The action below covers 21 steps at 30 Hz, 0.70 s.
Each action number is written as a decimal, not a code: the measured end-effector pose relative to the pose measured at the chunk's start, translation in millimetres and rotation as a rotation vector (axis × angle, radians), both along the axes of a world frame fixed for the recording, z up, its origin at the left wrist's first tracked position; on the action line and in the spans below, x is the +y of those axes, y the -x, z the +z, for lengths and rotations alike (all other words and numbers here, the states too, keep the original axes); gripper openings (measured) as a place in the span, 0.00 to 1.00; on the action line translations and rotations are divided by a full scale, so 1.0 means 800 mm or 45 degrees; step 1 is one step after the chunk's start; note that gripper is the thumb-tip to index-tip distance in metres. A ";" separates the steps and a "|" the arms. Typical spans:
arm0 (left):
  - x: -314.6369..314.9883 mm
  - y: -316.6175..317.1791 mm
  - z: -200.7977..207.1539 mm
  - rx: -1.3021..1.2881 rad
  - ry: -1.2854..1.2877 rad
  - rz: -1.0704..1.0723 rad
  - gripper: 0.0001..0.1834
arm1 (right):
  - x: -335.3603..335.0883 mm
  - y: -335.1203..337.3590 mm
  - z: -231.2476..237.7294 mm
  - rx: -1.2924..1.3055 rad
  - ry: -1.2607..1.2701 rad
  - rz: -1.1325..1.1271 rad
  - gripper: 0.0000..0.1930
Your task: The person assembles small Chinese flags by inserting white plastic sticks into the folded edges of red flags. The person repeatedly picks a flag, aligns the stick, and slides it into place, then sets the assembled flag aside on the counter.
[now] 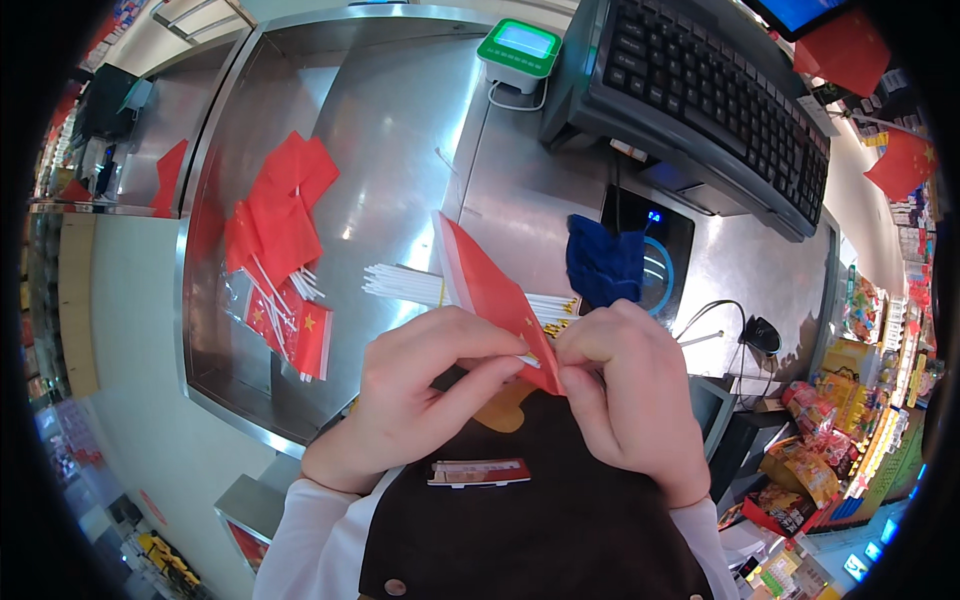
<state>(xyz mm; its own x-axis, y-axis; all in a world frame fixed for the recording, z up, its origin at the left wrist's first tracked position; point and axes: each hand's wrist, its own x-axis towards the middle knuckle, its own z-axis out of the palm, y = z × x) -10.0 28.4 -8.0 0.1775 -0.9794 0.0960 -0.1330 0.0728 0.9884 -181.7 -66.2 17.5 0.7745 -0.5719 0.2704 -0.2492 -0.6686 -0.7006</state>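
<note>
Between my hands is a small red flag (pixel 497 288) with yellow stars and a white band along one edge. My right hand (pixel 635 395) is closed, pinching the flag's near corner. My left hand (pixel 425 385) is closed in a pinch beside it, with the short end of a white stick (pixel 529 360) showing at the fingertips; the rest of that stick is hidden. Behind the flag, a bundle of white sticks (pixel 405 284) with gold tips lies on the metal counter. Farther left, several red flags (pixel 290 190) on white sticks lie in a pile, partly over clear plastic.
A dark keyboard (pixel 710 95) stands at the far right, beside a small green-and-white device (pixel 518 50) with a screen. Dark blue cloth (pixel 605 260) lies by a black pad (pixel 682 240). A raised metal rim (pixel 188 300) borders the counter's left. Packaged goods (pixel 800 470) fill the right side.
</note>
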 end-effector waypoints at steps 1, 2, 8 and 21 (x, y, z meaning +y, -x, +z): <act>0.000 -0.001 0.001 0.039 -0.011 0.002 0.08 | 0.000 0.001 -0.001 -0.018 -0.032 -0.033 0.13; 0.000 -0.001 0.001 0.084 -0.019 0.005 0.08 | 0.001 0.003 -0.001 -0.031 -0.061 -0.065 0.13; -0.006 -0.007 0.001 0.018 0.148 -0.063 0.08 | 0.010 0.015 -0.007 -0.026 -0.284 -0.216 0.09; -0.001 -0.005 -0.005 0.400 0.031 -0.119 0.05 | 0.018 0.020 -0.014 -0.105 -0.045 -0.296 0.09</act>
